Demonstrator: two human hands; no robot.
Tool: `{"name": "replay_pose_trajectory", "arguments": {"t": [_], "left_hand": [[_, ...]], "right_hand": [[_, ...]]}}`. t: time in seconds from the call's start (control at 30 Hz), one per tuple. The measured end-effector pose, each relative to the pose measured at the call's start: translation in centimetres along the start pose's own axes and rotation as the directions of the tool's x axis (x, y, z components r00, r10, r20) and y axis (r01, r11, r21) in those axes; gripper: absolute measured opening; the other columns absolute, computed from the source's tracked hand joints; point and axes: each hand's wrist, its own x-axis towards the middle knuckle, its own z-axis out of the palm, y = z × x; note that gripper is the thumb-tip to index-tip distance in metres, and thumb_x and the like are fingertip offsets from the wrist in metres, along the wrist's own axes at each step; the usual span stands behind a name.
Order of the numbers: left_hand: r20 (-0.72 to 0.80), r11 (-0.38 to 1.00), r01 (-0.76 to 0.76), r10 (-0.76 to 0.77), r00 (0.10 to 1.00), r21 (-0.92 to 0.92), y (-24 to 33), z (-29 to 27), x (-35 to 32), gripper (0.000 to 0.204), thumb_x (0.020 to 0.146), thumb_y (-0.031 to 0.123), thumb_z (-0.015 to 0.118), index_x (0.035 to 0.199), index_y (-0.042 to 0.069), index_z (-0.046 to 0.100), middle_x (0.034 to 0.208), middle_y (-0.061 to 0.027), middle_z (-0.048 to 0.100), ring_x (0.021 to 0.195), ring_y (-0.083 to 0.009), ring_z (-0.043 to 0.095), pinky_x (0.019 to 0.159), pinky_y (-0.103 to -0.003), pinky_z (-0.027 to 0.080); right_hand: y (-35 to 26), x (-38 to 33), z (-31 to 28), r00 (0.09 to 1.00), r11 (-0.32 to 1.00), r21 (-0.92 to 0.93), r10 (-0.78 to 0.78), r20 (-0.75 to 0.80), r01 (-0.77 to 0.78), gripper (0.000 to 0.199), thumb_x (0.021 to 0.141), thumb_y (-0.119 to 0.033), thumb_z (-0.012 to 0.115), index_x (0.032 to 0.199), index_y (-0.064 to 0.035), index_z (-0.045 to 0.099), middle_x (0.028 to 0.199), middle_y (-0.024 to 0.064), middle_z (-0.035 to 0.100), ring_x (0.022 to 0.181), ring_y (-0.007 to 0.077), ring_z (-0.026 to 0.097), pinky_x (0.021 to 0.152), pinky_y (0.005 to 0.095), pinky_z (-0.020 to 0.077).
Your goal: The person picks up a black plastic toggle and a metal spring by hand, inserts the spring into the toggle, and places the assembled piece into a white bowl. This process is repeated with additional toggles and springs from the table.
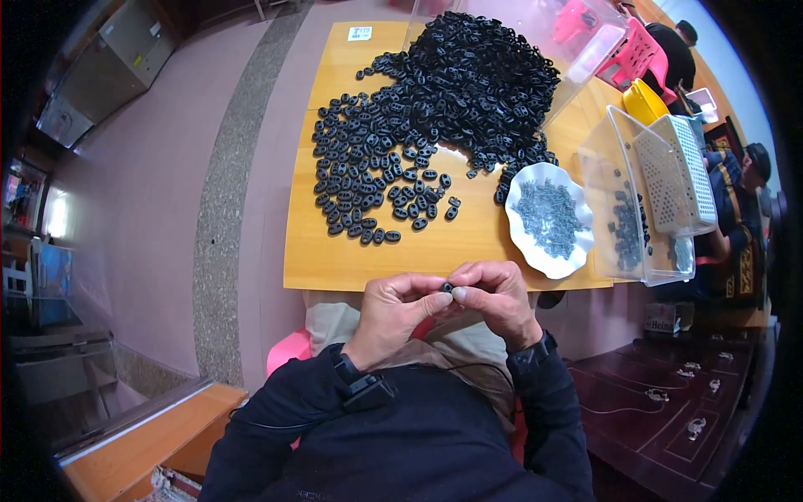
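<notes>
Just off the table's near edge, above my lap, both hands pinch one small black two-hole plastic piece. My left hand grips its left side between thumb and fingers. From the other side my right hand closes on it, thumb and fingertips meeting my left ones. Fingers cover most of the piece. Beyond my hands, loose black two-hole oval pieces spread over the table, and a large heap of black pieces rises behind them. To the right stands a white scalloped bowl of small grey metal pieces, perhaps springs.
The yellow wooden table ends just before my lap. At its right are a clear plastic bin with black parts, a white perforated basket and a yellow bowl. Other people sit farther right, near a pink chair.
</notes>
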Motion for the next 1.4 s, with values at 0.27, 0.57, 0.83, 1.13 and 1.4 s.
{"name": "replay_pose_trajectory", "arguments": {"t": [0.27, 0.57, 0.83, 1.13, 1.4], "left_hand": [[-0.003, 0.985, -0.129, 0.130, 0.992, 0.112, -0.3, -0.2, 1.0, 0.017, 0.085, -0.002, 0.064, 0.102, -0.005, 0.063, 0.092, -0.0099, 0.068, 0.081, -0.0143, 0.066, 0.075, -0.026, 0.055], [0.046, 0.980, -0.123, 0.117, 0.992, 0.154, -0.3, -0.1, 0.6, 0.018, 0.086, 0.002, 0.065, 0.103, -0.004, 0.062, 0.092, -0.0092, 0.067, 0.081, -0.0133, 0.065, 0.076, -0.026, 0.054], [-0.055, 0.996, 0.009, -0.004, 0.998, 0.093, -0.8, -0.2, 0.4, 0.018, 0.088, 0.009, 0.065, 0.102, -0.002, 0.063, 0.082, -0.0063, 0.065, 0.073, -0.0128, 0.063, 0.070, -0.027, 0.055], [-0.089, 0.998, 0.054, -0.052, 0.995, 0.022, -1.1, 0.0, 0.5, 0.017, 0.087, 0.010, 0.065, 0.100, -0.001, 0.064, 0.081, -0.0052, 0.064, 0.071, -0.0119, 0.062, 0.069, -0.026, 0.054], [-0.109, 0.999, 0.047, -0.050, 0.993, -0.024, -1.0, 0.3, 0.2, 0.016, 0.088, 0.009, 0.064, 0.099, -0.001, 0.064, 0.080, -0.0048, 0.064, 0.071, -0.0116, 0.061, 0.069, -0.026, 0.053]], "right_hand": [[0.2, 0.5, 0.5, 0.997, 0.996, 0.062, 0.070, -0.017, -0.069, 0.016, 0.089, -0.005, 0.061, 0.103, 0.0040, 0.062, 0.090, 0.0067, 0.066, 0.077, 0.0098, 0.062, 0.070, 0.0220, 0.0519], [-1.2, -0.6, 1.0, 0.997, 0.998, -0.050, 0.039, -0.071, -0.043, 0.016, 0.087, -0.006, 0.063, 0.100, 0.0030, 0.062, 0.089, 0.0048, 0.066, 0.075, 0.0086, 0.062, 0.067, 0.0210, 0.0500], [-7.9, -5.0, -3.1, 0.729, 0.749, -0.624, -0.553, -0.403, 0.223, 0.013, 0.089, -0.002, 0.058, 0.101, 0.0010, 0.063, 0.084, 0.0049, 0.063, 0.068, 0.0102, 0.061, 0.062, 0.0235, 0.0510], [-13.2, -6.7, -6.7, 0.367, 0.054, -0.969, -0.919, -0.144, -0.243, 0.015, 0.087, -0.007, 0.061, 0.100, 0.0005, 0.062, 0.091, 0.0054, 0.063, 0.072, 0.0123, 0.057, 0.065, 0.0246, 0.0467], [-3.1, 1.7, -2.0, 0.844, 0.289, -0.943, -0.536, -0.015, 0.167, 0.015, 0.081, -0.001, 0.063, 0.096, -0.0020, 0.064, 0.086, 0.0151, 0.063, 0.069, 0.0267, 0.063, 0.061, 0.0321, 0.0501]]}}
